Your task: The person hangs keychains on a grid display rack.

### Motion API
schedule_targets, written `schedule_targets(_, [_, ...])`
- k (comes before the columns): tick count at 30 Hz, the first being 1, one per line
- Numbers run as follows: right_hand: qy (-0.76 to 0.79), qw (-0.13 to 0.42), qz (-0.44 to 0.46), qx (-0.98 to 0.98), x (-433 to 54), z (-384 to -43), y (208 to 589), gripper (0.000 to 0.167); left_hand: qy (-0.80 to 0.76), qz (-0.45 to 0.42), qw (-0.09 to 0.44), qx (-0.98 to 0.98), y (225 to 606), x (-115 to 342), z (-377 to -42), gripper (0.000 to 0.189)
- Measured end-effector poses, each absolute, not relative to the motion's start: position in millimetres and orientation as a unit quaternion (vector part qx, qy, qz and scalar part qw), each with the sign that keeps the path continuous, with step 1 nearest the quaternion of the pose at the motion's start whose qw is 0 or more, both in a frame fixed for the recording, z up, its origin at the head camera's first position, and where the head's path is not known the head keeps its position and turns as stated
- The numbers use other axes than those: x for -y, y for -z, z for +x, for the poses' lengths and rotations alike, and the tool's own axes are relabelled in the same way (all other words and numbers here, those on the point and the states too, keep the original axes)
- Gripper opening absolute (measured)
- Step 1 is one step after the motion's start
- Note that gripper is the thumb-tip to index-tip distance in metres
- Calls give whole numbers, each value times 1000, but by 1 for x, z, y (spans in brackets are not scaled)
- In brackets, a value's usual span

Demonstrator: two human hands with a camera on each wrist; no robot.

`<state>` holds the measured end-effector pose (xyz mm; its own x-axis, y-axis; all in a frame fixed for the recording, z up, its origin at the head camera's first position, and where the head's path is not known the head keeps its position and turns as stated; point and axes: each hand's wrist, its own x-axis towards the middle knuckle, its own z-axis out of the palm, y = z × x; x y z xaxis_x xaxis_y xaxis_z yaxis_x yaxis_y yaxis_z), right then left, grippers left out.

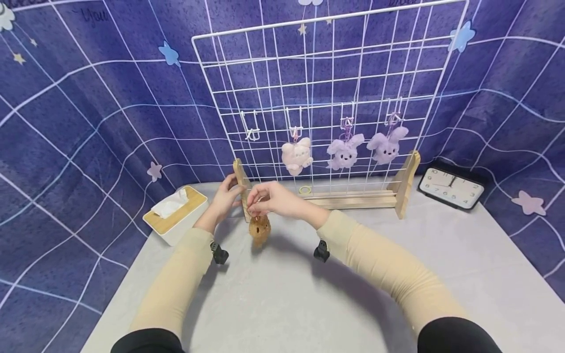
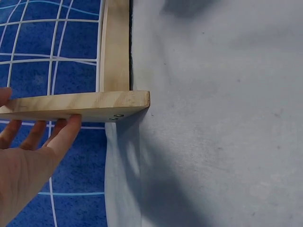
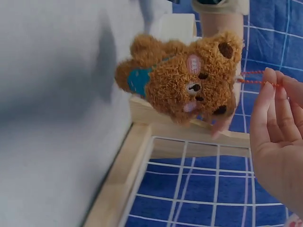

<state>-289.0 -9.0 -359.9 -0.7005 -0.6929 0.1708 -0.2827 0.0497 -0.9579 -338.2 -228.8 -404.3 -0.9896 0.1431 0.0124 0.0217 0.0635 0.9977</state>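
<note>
My right hand (image 1: 278,200) pinches the red bead chain (image 3: 253,76) of a brown teddy bear keychain (image 3: 189,80). The curly-furred bear wears blue and dangles below the fingers, over the grey tabletop. My left hand (image 1: 224,200) is at the left wooden side foot (image 2: 80,101) of a white wire grid rack (image 1: 326,59), fingertips on its outer face and the thumb at the other side. Above the hands, a white double hook (image 1: 251,133) on the grid carries nothing. Right of it, a pink plush (image 1: 296,156) and two lilac bunny plushes (image 1: 344,153) hang from similar hooks.
A tissue box (image 1: 176,210) with a wooden lid stands left of the left hand. At the far right is a black-framed clock (image 1: 452,186). A small yellow ring (image 1: 305,189) shows behind the right wrist. Blue patterned cloth (image 1: 110,88) covers the back and sides.
</note>
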Motion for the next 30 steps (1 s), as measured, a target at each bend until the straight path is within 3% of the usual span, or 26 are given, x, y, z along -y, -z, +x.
schedule_targets(15, [579,97,-369,-720,6,-294,315,9,-659,65,44,-748,403,229,-338,57])
schedule_targets(30, [598,39,-347,-721,9,-294,269,8,-663,72,15,-745,431,236,-358,57])
